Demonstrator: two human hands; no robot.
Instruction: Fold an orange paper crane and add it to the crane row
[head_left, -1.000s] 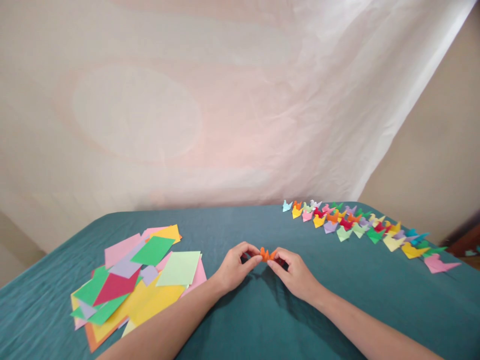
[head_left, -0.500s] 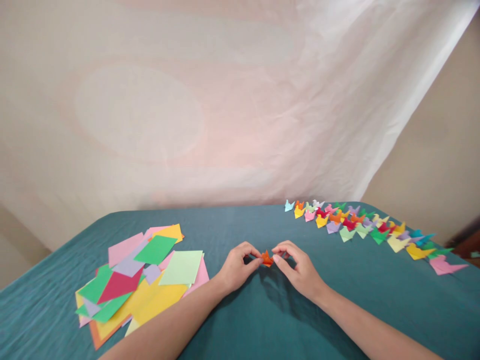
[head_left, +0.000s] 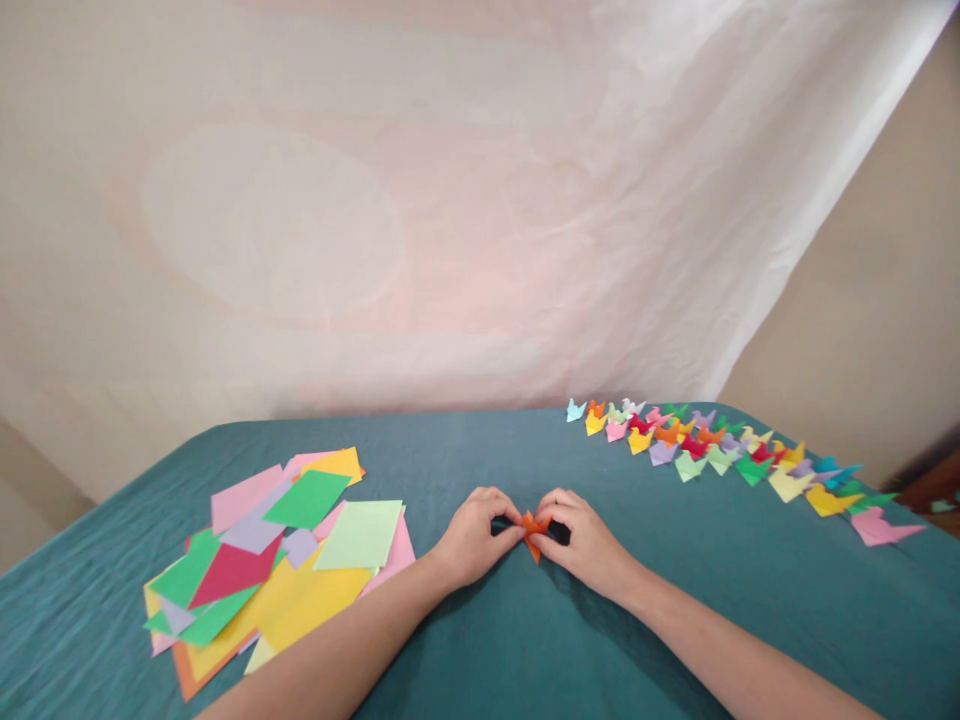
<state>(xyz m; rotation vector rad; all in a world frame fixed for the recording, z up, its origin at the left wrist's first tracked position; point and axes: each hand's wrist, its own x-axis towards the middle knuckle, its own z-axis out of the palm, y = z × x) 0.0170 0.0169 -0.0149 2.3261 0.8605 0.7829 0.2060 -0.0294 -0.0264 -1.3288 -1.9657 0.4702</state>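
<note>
A small folded orange paper figure (head_left: 533, 531) is pinched between both of my hands just above the teal tablecloth (head_left: 480, 640). My left hand (head_left: 474, 537) grips its left side with thumb and forefinger closed. My right hand (head_left: 581, 540) pinches its right side the same way. Both hands meet at the middle of the table, close to the cloth.
A loose pile of coloured paper squares (head_left: 270, 550) lies at the left. Rows of several finished folded paper figures (head_left: 720, 455) in many colours run along the right side toward the table's edge. A pale sheet (head_left: 420, 200) hangs behind.
My hands have drawn closer together around the orange figure, and it has turned so a point hangs downward.
</note>
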